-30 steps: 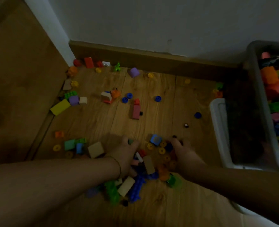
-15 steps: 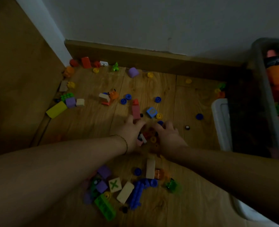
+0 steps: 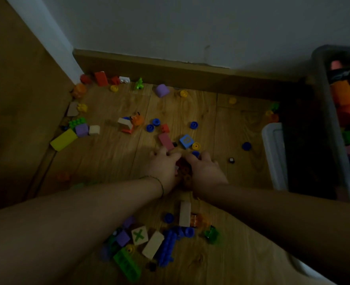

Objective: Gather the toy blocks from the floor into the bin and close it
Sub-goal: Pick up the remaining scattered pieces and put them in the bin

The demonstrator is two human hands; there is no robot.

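Closer together now, left hand [image 3: 163, 168] and right hand [image 3: 206, 171] curl fingers [image 3: 171, 155] round small blocks [image 3: 183, 168] on the dim wooden floor [image 3: 108, 159].

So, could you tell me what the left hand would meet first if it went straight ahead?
Most likely the pink block, lying right beyond the left hand; whether they already touch is unclear.
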